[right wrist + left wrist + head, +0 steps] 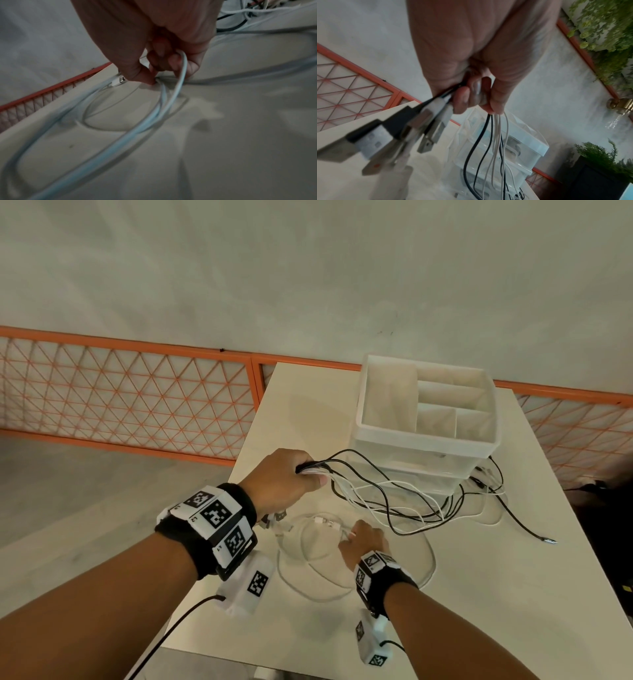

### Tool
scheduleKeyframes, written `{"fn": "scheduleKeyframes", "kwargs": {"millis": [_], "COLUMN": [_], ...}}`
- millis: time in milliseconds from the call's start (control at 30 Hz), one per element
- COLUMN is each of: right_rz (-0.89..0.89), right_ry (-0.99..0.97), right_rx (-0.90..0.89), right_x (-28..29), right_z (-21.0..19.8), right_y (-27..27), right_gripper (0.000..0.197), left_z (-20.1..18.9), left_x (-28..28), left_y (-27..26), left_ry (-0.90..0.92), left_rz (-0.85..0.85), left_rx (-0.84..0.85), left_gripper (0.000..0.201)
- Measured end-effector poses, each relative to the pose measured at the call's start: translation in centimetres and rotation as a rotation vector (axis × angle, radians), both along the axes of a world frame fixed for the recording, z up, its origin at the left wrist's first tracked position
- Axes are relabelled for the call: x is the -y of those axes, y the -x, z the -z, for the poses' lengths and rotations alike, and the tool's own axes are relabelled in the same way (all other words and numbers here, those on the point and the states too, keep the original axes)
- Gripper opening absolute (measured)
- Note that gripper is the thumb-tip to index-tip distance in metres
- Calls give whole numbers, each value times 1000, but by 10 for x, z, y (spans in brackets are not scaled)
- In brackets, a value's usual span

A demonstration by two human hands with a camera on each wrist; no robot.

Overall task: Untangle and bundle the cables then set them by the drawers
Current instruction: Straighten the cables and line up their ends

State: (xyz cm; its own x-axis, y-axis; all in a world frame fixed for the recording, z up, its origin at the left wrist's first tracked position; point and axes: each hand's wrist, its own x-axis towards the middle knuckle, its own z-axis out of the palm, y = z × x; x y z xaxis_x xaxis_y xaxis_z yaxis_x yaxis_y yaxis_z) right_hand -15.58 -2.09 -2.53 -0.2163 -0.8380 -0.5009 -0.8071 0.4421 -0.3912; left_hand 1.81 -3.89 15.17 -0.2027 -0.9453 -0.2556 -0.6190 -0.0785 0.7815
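My left hand (291,477) is raised above the white table (479,594) and grips a bunch of black and white cables (373,491) near their ends. Their USB plugs (412,129) stick out behind my fist (476,94), and the strands hang down and trail toward the clear plastic drawer unit (424,422). Lower on the table, my right hand (363,537) pinches a white cable (171,97) that lies in loose loops (308,570). A small connector (118,81) lies by my thumb. One black cable's end (548,541) lies at the right.
The drawer unit carries an open divided tray (373,392) on top and stands at the table's far end. An orange lattice fence (130,398) runs behind the table. Green plants (607,27) and a dark planter (597,180) stand to the right.
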Motion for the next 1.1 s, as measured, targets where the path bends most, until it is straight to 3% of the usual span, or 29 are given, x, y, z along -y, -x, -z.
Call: {"fn": "scheduleKeyframes", "kwargs": {"millis": [200, 333, 533, 600, 733, 833, 900, 1000, 1100], "right_rz": [-155, -223, -4, -31, -314, -294, -361, -624, -775], "right_ry": [90, 127, 377, 438, 323, 502, 508, 396, 433], "right_rx": [-95, -96, 224, 207, 97, 67, 143, 262, 105], "right_x": [-13, -16, -6, -2, -1, 2, 3, -2, 2], "right_z": [-27, -65, -128, -140, -147, -154, -167, -181, -177], "right_y": [35, 72, 118, 126, 129, 129, 117, 82, 48], "right_gripper": [21, 11, 14, 15, 27, 28, 26, 12, 14], "left_z": [1, 5, 1, -1, -2, -3, -6, -16, -29], "left_x": [7, 12, 17, 20, 24, 24, 24, 23, 21], "left_y": [-4, -2, 8, 10, 11, 14, 19, 32, 49], "left_ry": [-126, -231, -303, -298, -297, -313, -310, -294, -299], "left_rz": [-46, -105, -128, -148, -218, -242, -246, -182, -65], "left_rx": [-30, -138, -311, -336, -336, -366, -410, -487, -511], "left_gripper": [29, 24, 15, 10, 10, 11, 10, 8, 5]}}
